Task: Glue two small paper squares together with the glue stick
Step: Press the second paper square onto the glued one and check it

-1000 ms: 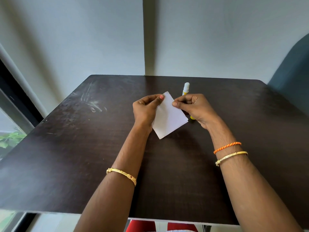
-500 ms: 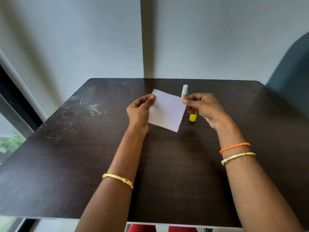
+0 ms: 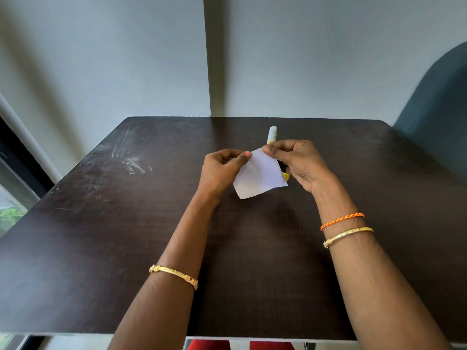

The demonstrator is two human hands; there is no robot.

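Observation:
A white paper square point(image 3: 260, 176) is held above the dark table point(image 3: 126, 223), tilted like a diamond. My left hand point(image 3: 222, 169) pinches its left edge between thumb and fingers. My right hand point(image 3: 299, 164) pinches its top corner with curled fingers. I cannot tell whether one sheet or two stacked sheets are held. The glue stick point(image 3: 272, 133) lies on the table behind my right hand: its white cap pokes out at the far end and a bit of yellow shows by the paper's right corner.
White scuff marks point(image 3: 129, 157) streak the tabletop at the left. A blue-grey chair back point(image 3: 439, 109) rises at the right edge. A window frame point(image 3: 20, 168) runs along the left, and a wall stands just behind the table.
The paper has turned from lying spread wide between both hands to a diamond tilt. My right hand shifted left to its top corner, and both hands have come closer together.

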